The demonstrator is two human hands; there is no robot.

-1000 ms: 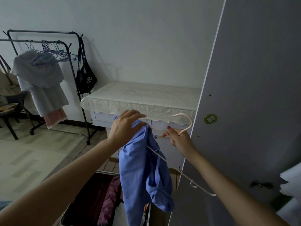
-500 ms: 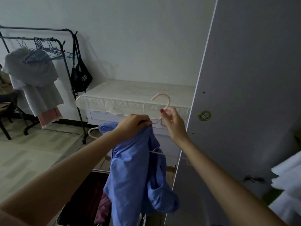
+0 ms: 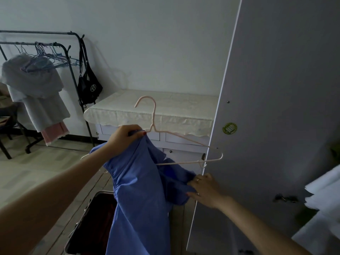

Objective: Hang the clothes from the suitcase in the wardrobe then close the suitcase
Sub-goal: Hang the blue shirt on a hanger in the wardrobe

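A blue shirt (image 3: 139,190) hangs in the air above the open suitcase (image 3: 88,223), partly threaded on a pink hanger (image 3: 153,116) whose hook points up. The left hand (image 3: 123,139) has its fingers (image 3: 136,132) closed around the shirt's top and the hanger's neck. Lower right, the right hand (image 3: 206,190) pinches a fold of the shirt just below the hanger's bar. The wardrobe door (image 3: 266,107) stands just beside it; a cloth-covered tabletop (image 3: 165,105) lies behind.
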